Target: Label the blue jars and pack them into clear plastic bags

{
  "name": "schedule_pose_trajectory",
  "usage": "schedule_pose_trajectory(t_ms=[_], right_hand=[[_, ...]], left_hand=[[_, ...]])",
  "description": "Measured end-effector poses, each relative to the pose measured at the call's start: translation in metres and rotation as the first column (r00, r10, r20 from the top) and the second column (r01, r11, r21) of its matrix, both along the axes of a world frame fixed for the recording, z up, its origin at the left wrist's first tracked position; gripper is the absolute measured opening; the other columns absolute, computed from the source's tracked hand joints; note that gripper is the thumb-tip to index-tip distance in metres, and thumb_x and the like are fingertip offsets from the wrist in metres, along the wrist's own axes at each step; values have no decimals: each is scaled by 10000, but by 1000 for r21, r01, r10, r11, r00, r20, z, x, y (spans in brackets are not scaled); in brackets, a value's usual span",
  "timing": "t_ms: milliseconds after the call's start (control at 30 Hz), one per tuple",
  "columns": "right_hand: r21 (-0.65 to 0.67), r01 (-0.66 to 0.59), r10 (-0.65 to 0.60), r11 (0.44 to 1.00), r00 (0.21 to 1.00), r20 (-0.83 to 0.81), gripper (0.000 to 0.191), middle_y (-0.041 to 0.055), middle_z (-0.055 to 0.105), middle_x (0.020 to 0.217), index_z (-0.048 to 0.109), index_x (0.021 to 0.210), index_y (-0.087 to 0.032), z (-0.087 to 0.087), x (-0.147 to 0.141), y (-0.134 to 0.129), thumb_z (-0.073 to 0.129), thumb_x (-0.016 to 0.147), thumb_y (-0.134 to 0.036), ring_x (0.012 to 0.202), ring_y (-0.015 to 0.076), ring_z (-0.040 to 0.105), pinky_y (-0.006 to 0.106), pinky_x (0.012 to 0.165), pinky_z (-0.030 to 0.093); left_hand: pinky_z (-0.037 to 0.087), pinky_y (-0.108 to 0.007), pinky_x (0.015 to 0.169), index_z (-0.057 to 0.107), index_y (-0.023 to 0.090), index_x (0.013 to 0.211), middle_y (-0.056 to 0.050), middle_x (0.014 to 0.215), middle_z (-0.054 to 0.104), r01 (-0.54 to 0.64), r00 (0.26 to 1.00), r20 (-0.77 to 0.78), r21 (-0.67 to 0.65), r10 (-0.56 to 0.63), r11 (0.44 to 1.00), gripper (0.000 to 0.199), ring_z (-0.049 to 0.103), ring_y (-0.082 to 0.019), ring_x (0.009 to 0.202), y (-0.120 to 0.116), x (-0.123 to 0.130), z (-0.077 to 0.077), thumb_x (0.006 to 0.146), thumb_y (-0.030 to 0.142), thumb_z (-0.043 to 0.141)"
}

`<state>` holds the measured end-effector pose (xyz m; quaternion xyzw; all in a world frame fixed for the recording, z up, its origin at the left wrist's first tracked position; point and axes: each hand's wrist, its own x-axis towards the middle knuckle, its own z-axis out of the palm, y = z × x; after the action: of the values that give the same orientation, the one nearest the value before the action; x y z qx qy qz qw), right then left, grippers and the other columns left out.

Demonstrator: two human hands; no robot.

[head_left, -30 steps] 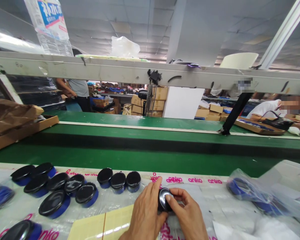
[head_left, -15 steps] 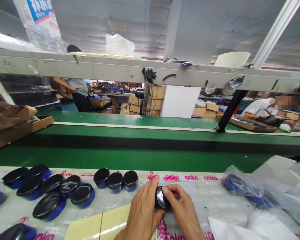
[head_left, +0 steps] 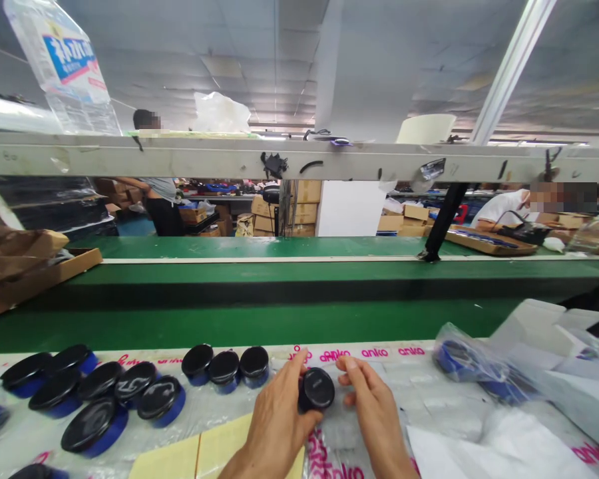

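My left hand (head_left: pixel 278 411) is closed around the side of a small round container with a black lid (head_left: pixel 319 388), its thumb at the near edge and its fingers along the left. The lid's top tilts toward me. My right hand (head_left: pixel 371 406) is just to the right of it, apart from it, fingers loosely bent and nothing visible in them. To the left stand three small blue containers with black lids (head_left: pixel 224 369). Farther left is a group of several larger blue ones with black lids (head_left: pixel 97 422). Yellow sheets (head_left: pixel 224 447) lie partly under my left forearm.
Clear bags with blue containers (head_left: pixel 462 359) and an open white box (head_left: pixel 544 332) lie to the right. Green conveyor surface (head_left: pixel 259 326) runs behind the bench. A beam (head_left: pixel 219 159) crosses above, bearing a plastic bottle (head_left: pixel 72 73). Two people are in the background.
My right hand has let go of the container and moved slightly right. The container's lid now faces me more. The view has tilted up and shifted a little.
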<state>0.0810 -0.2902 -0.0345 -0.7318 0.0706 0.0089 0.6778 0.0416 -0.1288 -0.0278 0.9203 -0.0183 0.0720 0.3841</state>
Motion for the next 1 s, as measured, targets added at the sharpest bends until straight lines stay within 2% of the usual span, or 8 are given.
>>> schedule_pose_trajectory(t_ms=[200,367,500,567,633,700,867,1000], right_hand=[[-30,88,-85,996,992,89,696,86,699,1100,651,1069,-199,7,-8,-2,556,716,-791,986,284,622,368,847,503],[-52,92,-89,994,994,57,709,69,698,1124,662,1101,-217,-6,-5,-11,555,721,-806,962,272,614,383,855,492],[-32,77,-75,997,996,47,667,49,699,1138,661,1118,-236,-2,-11,-10,569,754,-787,980,265,614,361,832,486],[-21,83,-82,996,995,56,606,39,706,1137,662,1115,-243,5,-18,-6,580,782,-743,981,258,619,340,808,484],[-33,87,-85,996,995,58,566,30,713,1107,660,1112,-249,11,-24,-1,582,797,-713,920,242,622,330,784,479],[-63,83,-79,995,995,64,548,24,715,1078,657,1101,-254,13,-28,2,577,800,-706,868,230,622,330,784,474],[-127,49,-30,991,989,148,514,27,706,1067,647,1080,-250,5,-31,3,562,835,-694,764,202,627,309,714,483],[-243,-87,151,966,953,261,461,14,710,919,679,993,-246,-11,-35,10,535,894,-673,652,179,595,286,611,469]], left_hand=[[474,-428,1089,396,183,1511,-101,1358,605,-44,999,0,66,44,997,911,592,-280,1234,-9,28,8,705,4,782],[446,-416,1144,375,217,1520,-99,1522,463,6,997,69,213,-21,977,915,486,-270,1371,9,15,15,739,46,822],[486,-509,1078,527,228,1390,-87,1422,558,-148,967,255,493,21,857,566,549,-293,1279,47,-7,40,874,75,704],[437,-583,1107,531,191,1386,-106,1419,563,-166,975,218,609,37,776,599,508,-333,1320,65,-10,47,839,99,757],[305,-648,1188,496,149,1420,-129,1449,540,-90,992,124,663,10,743,723,412,-361,1410,77,-10,47,782,157,838],[207,-672,1223,462,121,1444,-146,1431,555,-34,998,59,667,-6,744,785,387,-358,1432,85,-8,41,768,179,858],[169,-647,1242,467,132,1414,-116,1321,623,-60,993,119,585,-12,809,794,517,-289,1312,83,-9,30,733,95,874],[201,-598,1248,530,157,1347,-73,1197,656,-62,983,179,514,-37,856,731,593,-250,1165,66,-15,23,725,178,913]])
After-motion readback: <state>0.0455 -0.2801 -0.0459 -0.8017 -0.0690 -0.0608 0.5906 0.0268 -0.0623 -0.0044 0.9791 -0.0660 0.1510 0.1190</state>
